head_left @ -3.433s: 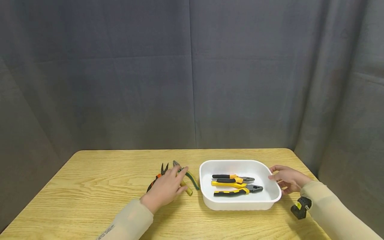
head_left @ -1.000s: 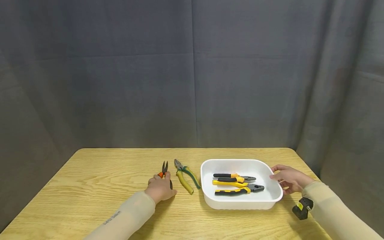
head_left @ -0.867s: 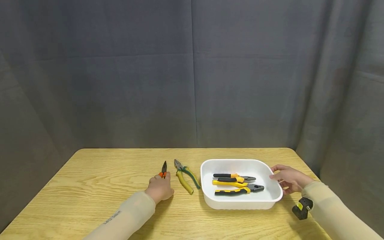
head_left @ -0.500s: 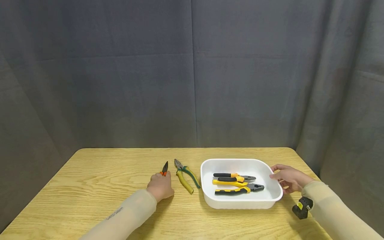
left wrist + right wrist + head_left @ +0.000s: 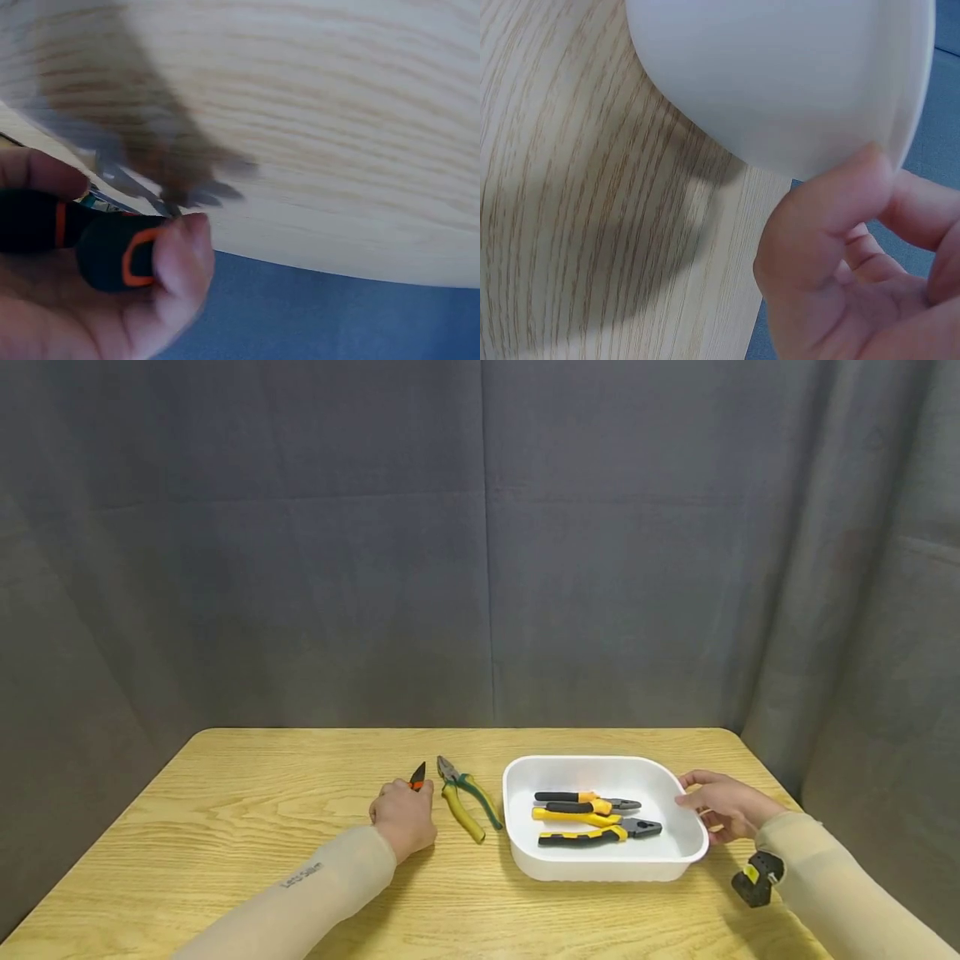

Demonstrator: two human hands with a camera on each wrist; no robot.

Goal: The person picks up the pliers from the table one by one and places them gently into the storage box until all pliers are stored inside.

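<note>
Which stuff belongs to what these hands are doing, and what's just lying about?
Belongs to the job, it seems:
Orange-and-black pliers, in the left hand
White tray, held by the right hand
Two pairs of yellow-and-black pliers inside it

Just lying about:
Green-and-yellow pliers on the table, in neither hand, though possibly involved

The right hand (image 5: 814, 270) is gripping a white tray (image 5: 772, 82) by its rim; a shadow (image 5: 622, 247) is falling on the worktop (image 5: 525, 97).
</note>
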